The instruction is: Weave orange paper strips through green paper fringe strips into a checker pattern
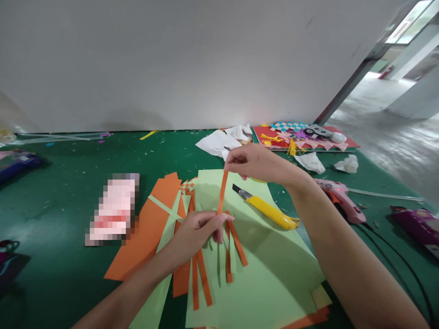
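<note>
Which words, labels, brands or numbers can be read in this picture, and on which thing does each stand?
No text can be read.
The pink packet is blurred over, so unreadable.
The yellow cutter shows no print.
The purple object at the right edge: any print is too small.
The orange strip, pinched between left hand and right hand, is plain.

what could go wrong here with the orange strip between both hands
The orange strip is thin and held straight between the left hand and right hand; a harder tug could tear it.
The yellow utility knife lies beside the right wrist, its blade seemingly out; a lowered arm might get nicked.
The pink glue gun sits by the right forearm; an elbow sweep could knock it.
</note>
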The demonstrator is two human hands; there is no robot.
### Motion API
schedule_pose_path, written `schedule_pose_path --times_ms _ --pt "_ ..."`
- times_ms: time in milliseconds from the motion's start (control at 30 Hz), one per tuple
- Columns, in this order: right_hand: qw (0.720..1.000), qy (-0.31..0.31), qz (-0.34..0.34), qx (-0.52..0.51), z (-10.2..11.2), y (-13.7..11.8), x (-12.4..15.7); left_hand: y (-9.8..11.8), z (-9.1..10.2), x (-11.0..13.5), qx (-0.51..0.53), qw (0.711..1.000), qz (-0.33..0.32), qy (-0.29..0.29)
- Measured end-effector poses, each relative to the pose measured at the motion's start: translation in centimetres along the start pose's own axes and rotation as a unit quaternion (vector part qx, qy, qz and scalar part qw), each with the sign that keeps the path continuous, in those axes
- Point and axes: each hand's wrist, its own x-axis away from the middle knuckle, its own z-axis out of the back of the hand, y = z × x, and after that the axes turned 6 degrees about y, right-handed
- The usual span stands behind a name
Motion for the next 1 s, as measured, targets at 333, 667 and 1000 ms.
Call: schedule_pose_path --times_ms 333,667,1000 --pt "0.993 -0.106 0.018 -0.057 -2.1 -0.7 -0.1 -0.5 0.4 -0.7 0.248 0.968 0.021 0.032" --pt "0.982 -0.163 0.032 -0.090 -2.5 -1.5 0.1 -0.4 0.4 -0.9 0.312 0.950 0.001 0.015" --pt "0.982 -0.159 0.027 -0.096 -2.7 -1.3 -0.1 -0.5 0.6 -0.7 0.374 0.927 0.011 -0.011"
